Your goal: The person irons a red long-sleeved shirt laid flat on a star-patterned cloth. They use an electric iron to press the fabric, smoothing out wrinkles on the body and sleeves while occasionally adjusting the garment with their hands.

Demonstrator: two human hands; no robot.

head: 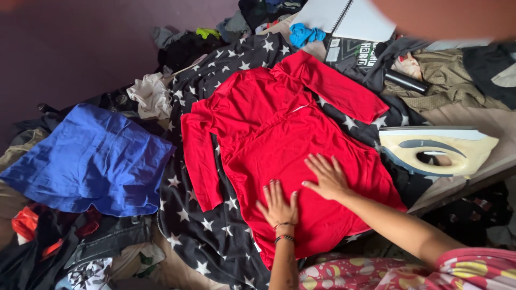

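A: Hands first, quick.
B: Left hand (278, 205) flat, palm down, fingers spread, pressing the lower part of the red long-sleeved cotton shirt (279, 139). Grips nothing. Beaded bracelets on that wrist.
A: Right?
B: Right hand (326, 176) also flat and open, fingers splayed toward 11 o'clock, resting on the same shirt just at 2 o'clock of the left hand. Holds nothing.
A: Shirt position?
B: Spread out mid-frame, sleeves laid out, on a black star-printed cloth (207, 236).
A: Around it?
B: Blue crumpled fabric (91, 158) at 9 o'clock, well apart. Cream-and-blue clothes iron (438, 150) lying at 3 o'clock, near the shirt edge. White spiral notebook (352, 19) at 1 o'clock, black cylinder (406, 81) below it. Beige crumpled cloth (152, 95) at 10 o'clock. Dark mixed clothes pile (48, 247) at 8 o'clock.
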